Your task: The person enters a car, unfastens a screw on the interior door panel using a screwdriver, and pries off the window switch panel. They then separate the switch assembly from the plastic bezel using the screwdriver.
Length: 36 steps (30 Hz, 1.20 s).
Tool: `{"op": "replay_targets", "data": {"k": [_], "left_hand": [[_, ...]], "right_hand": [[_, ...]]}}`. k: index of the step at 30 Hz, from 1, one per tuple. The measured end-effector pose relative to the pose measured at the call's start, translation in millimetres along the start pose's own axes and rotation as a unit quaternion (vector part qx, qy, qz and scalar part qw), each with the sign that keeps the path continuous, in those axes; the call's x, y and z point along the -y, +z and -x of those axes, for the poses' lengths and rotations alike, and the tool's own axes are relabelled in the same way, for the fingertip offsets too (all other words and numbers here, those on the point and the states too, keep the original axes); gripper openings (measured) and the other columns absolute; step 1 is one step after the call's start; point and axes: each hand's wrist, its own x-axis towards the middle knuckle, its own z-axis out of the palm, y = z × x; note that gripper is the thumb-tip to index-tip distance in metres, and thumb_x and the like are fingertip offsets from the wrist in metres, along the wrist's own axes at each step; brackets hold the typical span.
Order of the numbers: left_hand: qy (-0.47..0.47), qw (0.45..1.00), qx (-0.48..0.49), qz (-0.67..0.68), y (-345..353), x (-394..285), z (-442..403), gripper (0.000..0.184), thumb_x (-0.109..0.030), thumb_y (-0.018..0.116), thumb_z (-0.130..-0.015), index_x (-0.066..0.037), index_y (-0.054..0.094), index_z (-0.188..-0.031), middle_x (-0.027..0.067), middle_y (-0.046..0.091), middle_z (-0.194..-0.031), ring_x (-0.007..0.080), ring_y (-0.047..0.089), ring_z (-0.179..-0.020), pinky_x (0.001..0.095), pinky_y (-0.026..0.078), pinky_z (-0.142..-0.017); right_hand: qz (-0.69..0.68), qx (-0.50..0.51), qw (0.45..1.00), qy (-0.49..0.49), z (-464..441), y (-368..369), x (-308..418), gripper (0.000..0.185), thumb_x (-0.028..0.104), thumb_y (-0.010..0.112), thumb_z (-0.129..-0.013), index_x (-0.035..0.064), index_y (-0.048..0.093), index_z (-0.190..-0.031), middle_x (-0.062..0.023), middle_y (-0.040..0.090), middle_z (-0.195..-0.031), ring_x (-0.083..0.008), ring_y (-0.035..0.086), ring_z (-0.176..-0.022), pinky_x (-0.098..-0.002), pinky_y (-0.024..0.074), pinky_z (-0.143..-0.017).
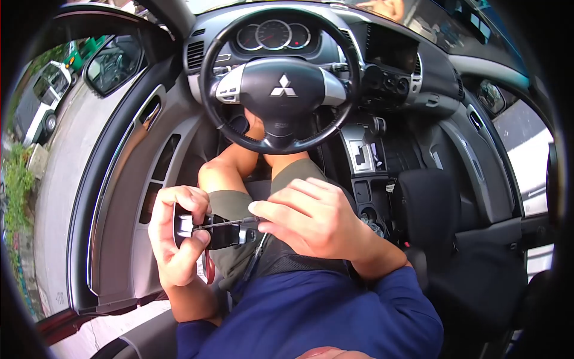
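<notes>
Above the lap, my left hand [182,233] grips a small black and silver device [224,232], thumb and fingers closed on its left end. My right hand [311,218] is closed at the right, its fingertips pinching the end of a thin dark rod [230,223]. The rod's other end reaches the silver part of the device near my left thumb. Part of the rod's right end is hidden by my right fingers. A red-brown strap [208,268] hangs below my left hand. On the lap lies a dark, slim pen-like item [256,258].
The steering wheel [281,81] stands ahead of the knees. At the right are the gear selector [361,154], a cup holder [372,220] and the passenger seat [427,209]. The driver's door [128,179] curves along the left, with a mirror [113,64] outside.
</notes>
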Motion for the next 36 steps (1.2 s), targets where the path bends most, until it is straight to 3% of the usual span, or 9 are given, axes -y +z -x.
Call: {"op": "replay_targets", "data": {"k": [3, 8, 12, 20, 23, 26, 29, 30, 36], "left_hand": [[-0.018, 0.999, 0.026, -0.001, 5, -4, -5, 0.046, 0.001, 0.068, -0.074, -0.002, 0.053, -0.118, 0.0083, 0.055, -0.091, 0.0178, 0.051, -0.088, 0.0334, 0.045, -0.085], [-0.047, 0.998, 0.033, -0.021, 18, -2, -17, 0.048, 0.0, 0.079, -0.078, -0.002, 0.054, -0.119, 0.0085, 0.058, -0.093, 0.0162, 0.056, -0.092, 0.0307, 0.046, -0.087], [-0.094, 0.994, 0.062, 0.01, 33, 5, -32, 0.047, 0.003, 0.08, -0.081, -0.004, 0.053, -0.118, 0.0059, 0.059, -0.093, 0.0125, 0.055, -0.088, 0.0249, 0.046, -0.081], [-0.164, 0.978, 0.128, 0.014, 52, 17, -52, 0.055, -0.01, 0.092, -0.082, -0.005, 0.054, -0.121, 0.0023, 0.058, -0.091, 0.0096, 0.053, -0.083, 0.0226, 0.045, -0.075], [-0.131, 0.982, 0.126, -0.053, 62, 30, -55, 0.072, -0.036, 0.098, -0.078, -0.002, 0.059, -0.128, 0.0047, 0.063, -0.101, 0.0119, 0.058, -0.094, 0.0259, 0.047, -0.086], [-0.07, 0.982, 0.065, -0.164, 57, 38, -49, 0.094, -0.06, 0.089, -0.082, 0.004, 0.058, -0.143, 0.0072, 0.064, -0.119, 0.0155, 0.062, -0.11, 0.0291, 0.049, -0.097], [-0.059, 0.987, 0.037, -0.145, 15, 60, -41, 0.1, -0.071, 0.07, -0.094, 0.007, 0.048, -0.153, 0.0089, 0.066, -0.127, 0.015, 0.064, -0.111, 0.0303, 0.052, -0.098], [-0.081, 0.99, 0.01, -0.117, 2, 66, -38, 0.106, -0.075, 0.068, -0.092, 0.004, 0.043, -0.157, 0.0096, 0.068, -0.124, 0.0166, 0.067, -0.106, 0.0322, 0.056, -0.096], [-0.152, 0.978, -0.068, 0.129, -35, 105, -21, 0.105, -0.083, 0.064, -0.088, -0.003, 0.046, -0.153, 0.0103, 0.067, -0.116, 0.0247, 0.069, -0.101, 0.0381, 0.058, -0.09]], "right_hand": [[0.035, -0.024, 0.999, 0.023, -1, 2, -10, 0.025, 0.006, 0.079, -0.083, 0.0032, 0.069, -0.105, -0.0098, 0.069, -0.097, -0.0297, 0.069, -0.09, -0.0422, 0.0533, -0.086], [-0.228, -0.152, 0.959, 0.067, -2, 19, -16, 0.025, 0.001, 0.08, -0.087, 0.0049, 0.07, -0.109, -0.0063, 0.063, -0.091, -0.0215, 0.067, -0.078, -0.0321, 0.0519, -0.06], [-0.333, -0.204, 0.919, 0.053, 0, 49, -19, 0.03, -0.003, 0.079, -0.088, 0.0036, 0.073, -0.117, -0.009, 0.068, -0.1, -0.0232, 0.07, -0.086, -0.0328, 0.0552, -0.065], [-0.288, -0.248, 0.925, 0.013, 20, 45, -45, 0.025, -0.004, 0.081, -0.085, 0.003, 0.074, -0.108, -0.0079, 0.07, -0.1, -0.0236, 0.071, -0.089, -0.0356, 0.0575, -0.072], [-0.102, -0.327, 0.939, 0.024, 34, 27, -64, 0.014, 0.001, 0.079, -0.09, 0.0059, 0.072, -0.101, -0.0064, 0.071, -0.094, -0.0237, 0.07, -0.085, -0.0349, 0.0572, -0.073], [-0.121, -0.413, 0.839, 0.332, 106, 18, -131, 0.01, 0.012, 0.075, -0.099, 0.0053, 0.072, -0.105, -0.0119, 0.073, -0.097, -0.018, 0.073, -0.085, -0.0329, 0.0587, -0.075], [0.099, -0.222, 0.776, 0.581, 267, 25, -232, 0.028, 0.022, 0.078, -0.093, -0.0016, 0.074, -0.107, -0.0201, 0.076, -0.098, -0.0368, 0.076, -0.088, -0.0443, 0.0587, -0.082], [0.152, -0.178, 0.768, 0.596, 308, 33, -242, 0.025, 0.025, 0.077, -0.095, 0.0006, 0.077, -0.104, -0.0192, 0.076, -0.088, -0.0328, 0.075, -0.079, -0.0428, 0.0568, -0.075], [0.199, -0.047, 0.703, 0.682, 344, 40, -244, 0.027, 0.024, 0.08, -0.091, 0.0022, 0.08, -0.107, -0.0246, 0.078, -0.101, -0.0363, 0.077, -0.101, -0.0443, 0.0581, -0.09]]}}
